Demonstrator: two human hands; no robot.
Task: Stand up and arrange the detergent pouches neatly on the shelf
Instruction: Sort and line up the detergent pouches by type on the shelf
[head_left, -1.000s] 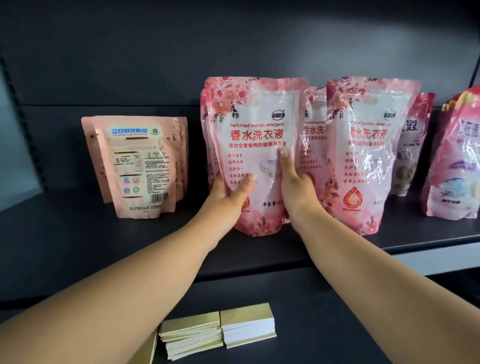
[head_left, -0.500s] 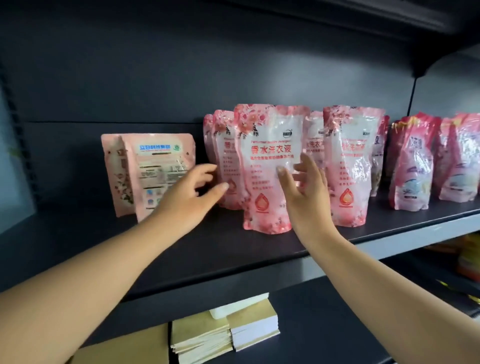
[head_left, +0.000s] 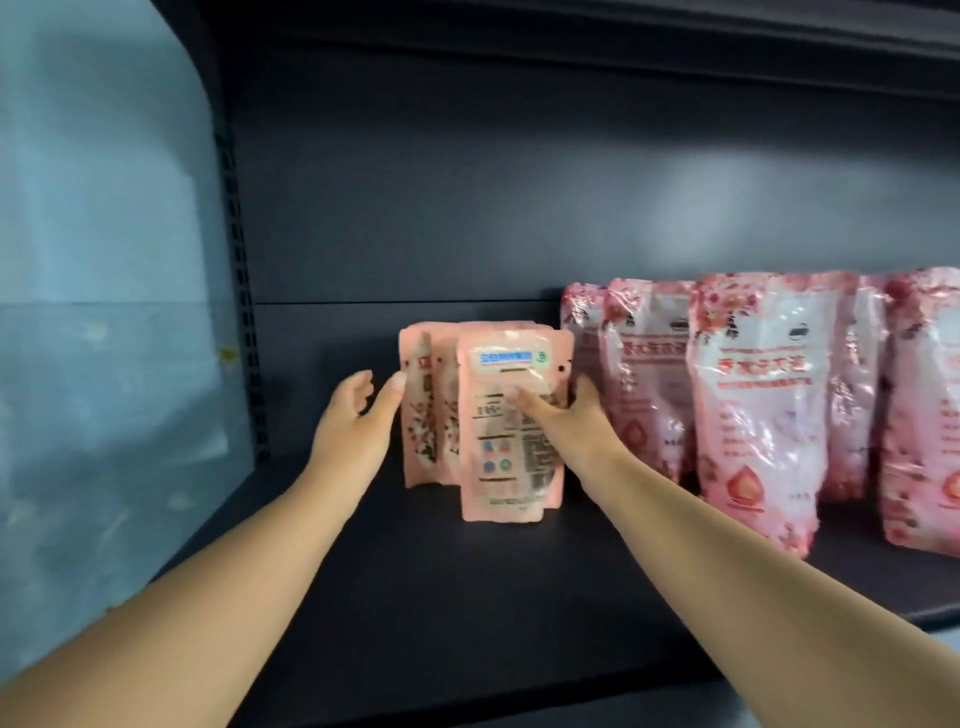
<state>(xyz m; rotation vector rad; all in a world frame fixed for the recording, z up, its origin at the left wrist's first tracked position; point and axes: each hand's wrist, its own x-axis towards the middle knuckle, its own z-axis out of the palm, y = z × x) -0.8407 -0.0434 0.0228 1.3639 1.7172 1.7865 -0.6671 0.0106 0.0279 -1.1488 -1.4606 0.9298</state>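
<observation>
Beside pouches, bare shelf leftward

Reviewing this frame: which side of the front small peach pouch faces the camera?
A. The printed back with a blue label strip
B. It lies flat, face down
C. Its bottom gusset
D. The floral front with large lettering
A: the small peach pouch stands upright on the shelf, showing fine print, icons and a blue strip near its top.

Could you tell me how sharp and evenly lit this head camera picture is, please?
Head view: motion blur softens the print on the small pink pouch and both hands, left hand, right hand; glare streaks the glossy pouches; the upright bows from the wide lens; the shelf stays dim.
</observation>
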